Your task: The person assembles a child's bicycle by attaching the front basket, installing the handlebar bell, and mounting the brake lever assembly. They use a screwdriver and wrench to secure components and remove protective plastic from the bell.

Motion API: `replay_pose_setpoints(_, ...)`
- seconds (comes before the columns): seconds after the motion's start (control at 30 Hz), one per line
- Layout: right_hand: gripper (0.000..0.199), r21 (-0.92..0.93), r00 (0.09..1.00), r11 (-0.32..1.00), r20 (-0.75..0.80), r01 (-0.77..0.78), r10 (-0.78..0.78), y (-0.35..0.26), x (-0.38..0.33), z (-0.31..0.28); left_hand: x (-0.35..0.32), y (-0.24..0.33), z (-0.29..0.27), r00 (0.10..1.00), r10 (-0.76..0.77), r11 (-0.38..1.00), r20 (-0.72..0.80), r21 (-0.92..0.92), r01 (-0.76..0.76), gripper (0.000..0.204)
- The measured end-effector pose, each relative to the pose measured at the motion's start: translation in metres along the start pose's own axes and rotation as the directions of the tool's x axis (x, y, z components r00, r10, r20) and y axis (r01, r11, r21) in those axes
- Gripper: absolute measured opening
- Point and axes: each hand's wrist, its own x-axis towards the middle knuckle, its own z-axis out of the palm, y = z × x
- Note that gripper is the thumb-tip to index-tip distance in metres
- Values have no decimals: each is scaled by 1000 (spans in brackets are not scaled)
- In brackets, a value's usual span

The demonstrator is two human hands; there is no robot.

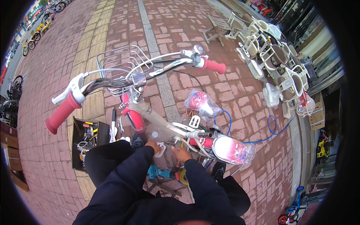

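Observation:
A small child's bicycle stands in front of me, its pale frame tube running toward my right and its handlebar turned to the left. My left hand is closed around a white pedal low beside the frame. Close to the bicycle's crank area, my right hand has its fingers bent together; what they hold, if anything, is too small to make out. A second white pedal shows on the far side. The pink-and-white rear seat pad is wrapped in clear plastic.
An open toolbox of hand tools stands at left, near a wrench. Between my legs lie a teal power tool and yellow tape. A plastic-wrapped saddle and blue hose lie beyond; child seats are piled right.

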Motion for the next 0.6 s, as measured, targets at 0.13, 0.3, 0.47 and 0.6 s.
replay_pose_setpoints(0.13,69,-53,996,995,-33,84,-86,18,1,14,-10,-12,26,998,-70,993,-3,-99,69,46)
replay_pose_setpoints(0.3,69,-99,997,993,38,-57,61,-5,-16,0,-12,-12,34,999,-45,997,3,-70,45,48)
replay_pose_setpoints(0.47,57,-357,1000,934,6,-19,23,-69,-52,-28,-8,-9,26,997,-69,993,33,-89,72,49)
replay_pose_setpoints(0.6,49,-461,995,886,-52,50,-84,-84,-55,-34,-8,-3,16,999,-34,994,-25,-102,31,46)
